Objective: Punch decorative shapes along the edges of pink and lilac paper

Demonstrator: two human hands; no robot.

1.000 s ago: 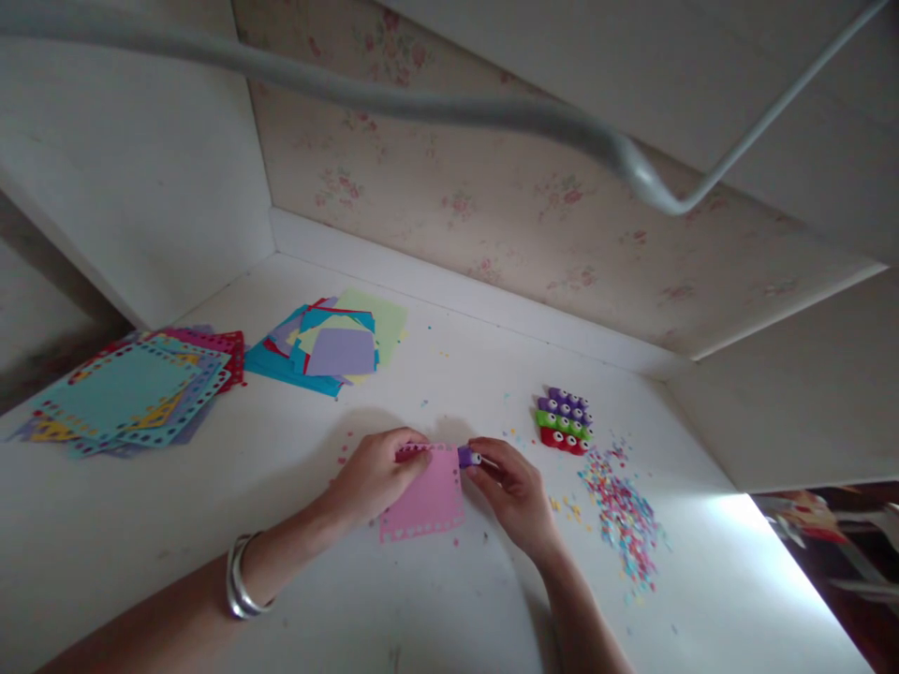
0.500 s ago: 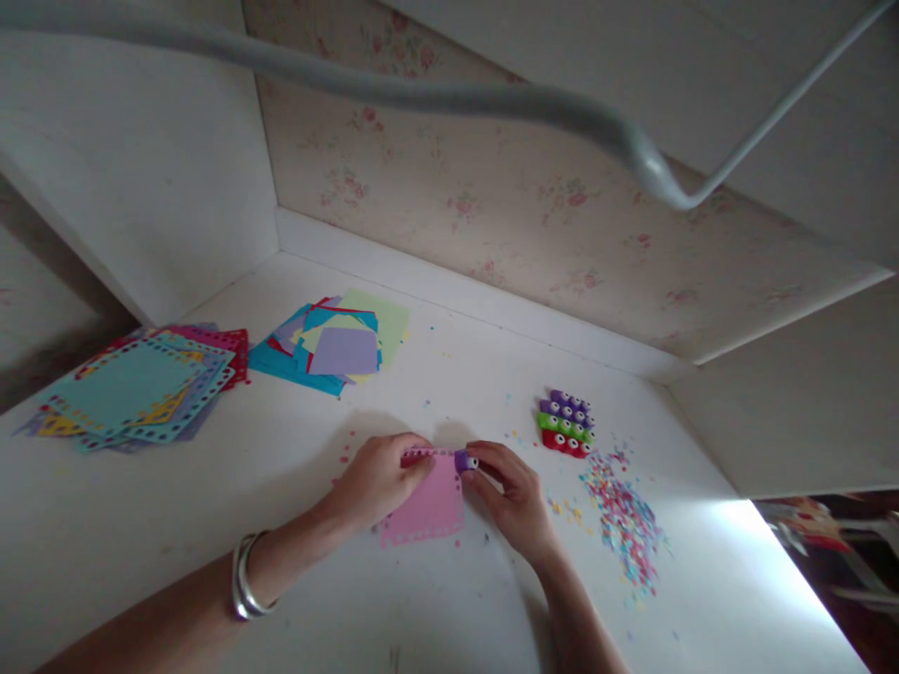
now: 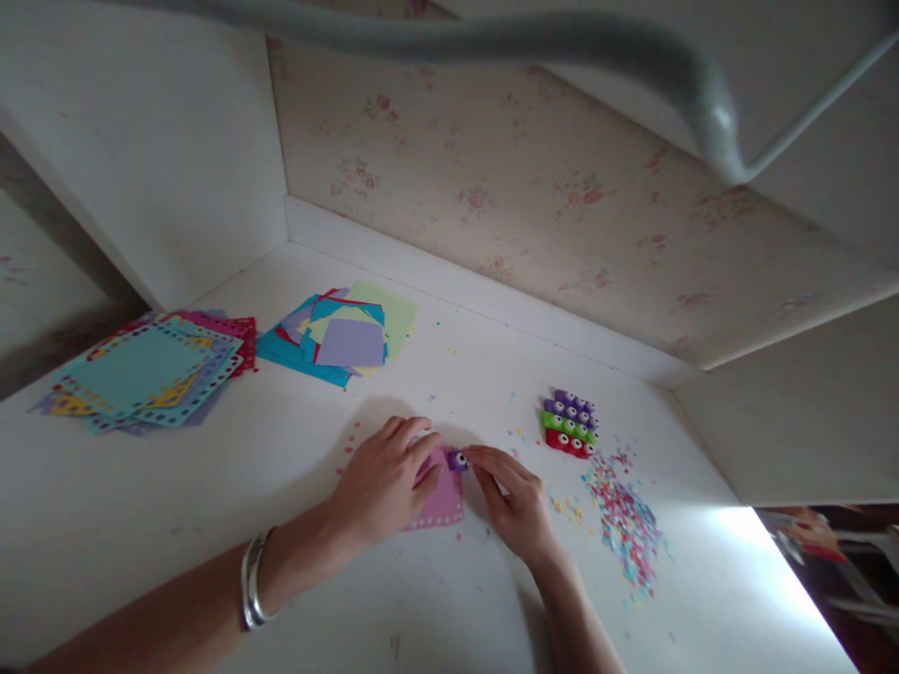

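At bench centre, your left hand [image 3: 386,482] lay spread on the pink paper [image 3: 442,501] while your right hand [image 3: 516,501] pinched the purple punch [image 3: 458,460] at its twelve-o'clock edge, mid-border; next, a firm squeeze.

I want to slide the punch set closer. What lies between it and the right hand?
Head view: only scattered paper bits on the white desk between the punch set and the right hand.

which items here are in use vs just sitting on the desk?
In use:
- left hand, flat on the pink paper square
- right hand, fingers at the small purple punch

Lying about:
- cluster of punches
- confetti pile
- plain paper stack
- punched-edge paper stack
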